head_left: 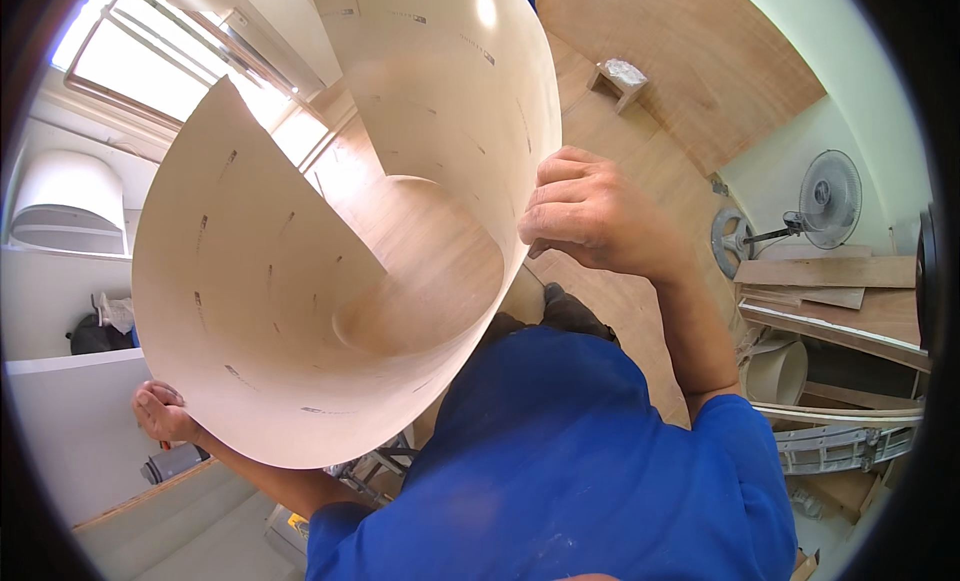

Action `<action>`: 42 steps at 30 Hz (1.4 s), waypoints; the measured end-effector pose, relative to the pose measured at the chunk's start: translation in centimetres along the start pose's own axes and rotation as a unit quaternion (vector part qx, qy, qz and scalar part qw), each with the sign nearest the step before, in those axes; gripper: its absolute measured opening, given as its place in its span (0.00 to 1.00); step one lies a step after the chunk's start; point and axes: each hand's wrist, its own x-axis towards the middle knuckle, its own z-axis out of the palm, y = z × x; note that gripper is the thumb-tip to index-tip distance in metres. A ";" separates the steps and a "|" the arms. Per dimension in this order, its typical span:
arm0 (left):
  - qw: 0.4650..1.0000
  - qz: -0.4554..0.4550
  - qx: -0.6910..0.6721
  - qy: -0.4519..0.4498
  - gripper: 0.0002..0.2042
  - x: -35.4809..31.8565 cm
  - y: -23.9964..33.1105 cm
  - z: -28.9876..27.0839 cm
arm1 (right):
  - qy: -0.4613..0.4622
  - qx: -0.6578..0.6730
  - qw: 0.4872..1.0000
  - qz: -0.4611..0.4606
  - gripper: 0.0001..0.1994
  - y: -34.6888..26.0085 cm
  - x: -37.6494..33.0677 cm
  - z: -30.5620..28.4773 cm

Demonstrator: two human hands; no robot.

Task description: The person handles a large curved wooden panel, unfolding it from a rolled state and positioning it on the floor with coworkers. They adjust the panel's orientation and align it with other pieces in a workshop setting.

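Note:
A large, thin beige sheet [270, 381] is bent into an open roll in front of me, and small dark printed marks dot its inner face. A gap runs between its two ends, and the wooden floor shows through the middle. At the sheet's right edge, my right hand [592, 211] is closed, with its fingers curled over the rim. My left forearm passes behind the sheet. At the lower left edge my left hand [162, 413] shows, its fingers bent against the sheet; part of the grip is hidden.
To the right stand a grey fan [830, 199] and stacked boards [830, 273] on a shelf. A small wooden block [618, 86] with a clear wrapped item lies on the floor ahead. On the left, a white curved piece [68, 196] rests on a ledge, near a window [140, 66].

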 end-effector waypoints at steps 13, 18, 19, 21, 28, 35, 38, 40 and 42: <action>0.995 -0.065 0.045 -0.056 0.14 1.8 0.7 7.7 | 0.049 -0.041 0.998 0.010 0.03 -1.2 -0.8 1.1; 0.990 -0.082 0.083 -0.082 0.13 1.9 3.9 7.9 | 0.077 -0.059 0.995 0.013 0.03 -1.9 -1.4 1.0; 0.989 -0.088 0.087 -0.085 0.13 1.5 4.4 7.8 | 0.087 -0.057 0.994 0.013 0.03 -1.9 -1.5 1.1; 0.985 -0.096 0.098 -0.101 0.13 1.5 5.3 8.2 | 0.107 -0.053 0.993 0.013 0.03 -1.9 -1.4 1.2; 0.917 -0.245 0.071 -0.308 0.14 3.6 4.6 8.9 | 0.068 -0.054 0.996 0.001 0.03 -2.4 -1.6 0.3; 0.820 -0.222 0.096 -0.518 0.14 -0.7 10.6 11.7 | 0.028 -0.045 0.998 -0.031 0.03 -4.0 -1.1 0.1; 0.766 -0.228 0.105 -0.592 0.14 -1.9 11.9 11.2 | 0.013 -0.021 0.999 -0.046 0.03 -4.9 -0.7 0.7; 0.744 -0.229 0.107 -0.619 0.15 -2.0 12.5 10.9 | 0.021 -0.024 0.998 -0.047 0.03 -5.4 -0.5 1.3; 0.742 -0.224 0.101 -0.623 0.15 -2.0 13.0 10.5 | 0.047 -0.042 0.997 -0.048 0.04 -5.6 -0.5 2.2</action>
